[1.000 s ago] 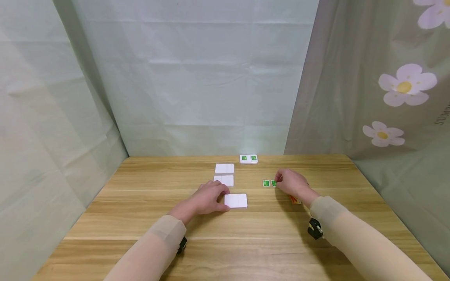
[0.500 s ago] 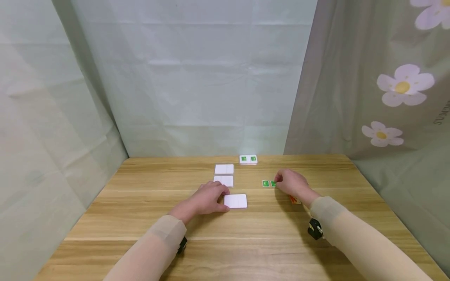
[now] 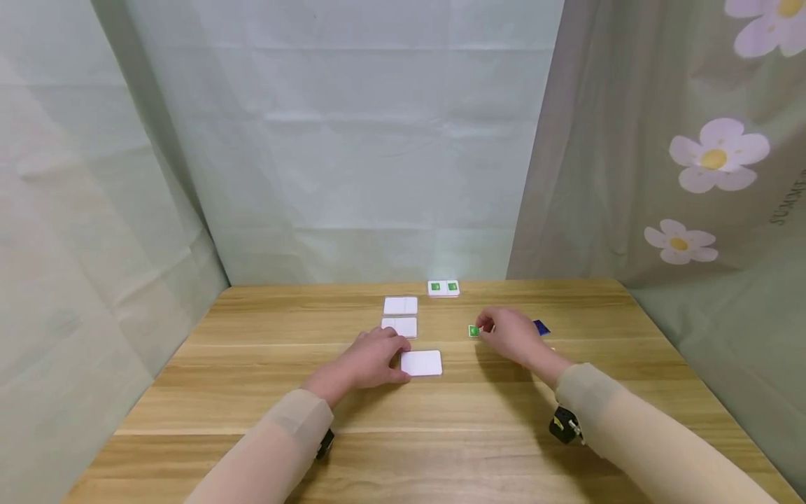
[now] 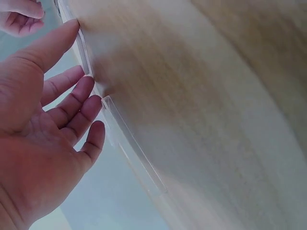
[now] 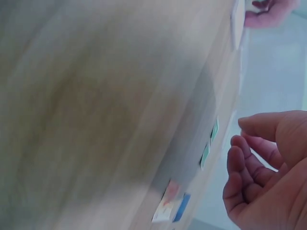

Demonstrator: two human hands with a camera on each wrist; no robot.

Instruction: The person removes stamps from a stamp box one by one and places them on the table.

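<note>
My left hand [image 3: 370,358] holds the left side of a flat white rectangular card [image 3: 423,363] on the table, thumb at its near corner and index finger at its far corner. In the left wrist view the thumb and fingertips [image 4: 87,85] meet the card's thin edge [image 4: 84,51]. My right hand [image 3: 511,336] hovers low over two small green squares, its thumb and index finger close together with nothing visible between them. One green square [image 3: 474,331] shows left of the fingertips; the right wrist view shows both green squares [image 5: 205,155] lying on the wood.
Two more white cards [image 3: 401,305] lie behind the left hand. A white card with two green squares [image 3: 443,288] is at the back edge. Right of the right hand lies a dark blue piece [image 3: 542,327]; an orange and white piece [image 5: 167,201] sits beside it.
My right hand has shifted slightly left, covering the right-hand green square in the head view. The blue piece has come into sight behind it. The left hand keeps its place.
</note>
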